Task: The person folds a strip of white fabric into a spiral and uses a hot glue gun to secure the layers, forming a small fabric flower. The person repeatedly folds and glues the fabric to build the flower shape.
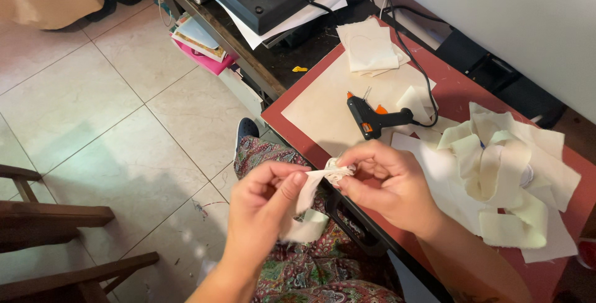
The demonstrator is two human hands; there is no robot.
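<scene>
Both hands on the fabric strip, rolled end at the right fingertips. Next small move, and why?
Probably another turn of wrap: the right hand pinches a small rolled bud, the left hand holds the cream strip taut with its tail hanging loose. The glue gun lies untouched on the table.

Red table bears glue gun, cloth strips.

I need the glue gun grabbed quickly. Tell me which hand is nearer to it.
Right. The right hand pinches the rolled cloth strip just below the glue gun, at the table's edge. The left hand holds the strip's tail lower left, over the lap.
</scene>
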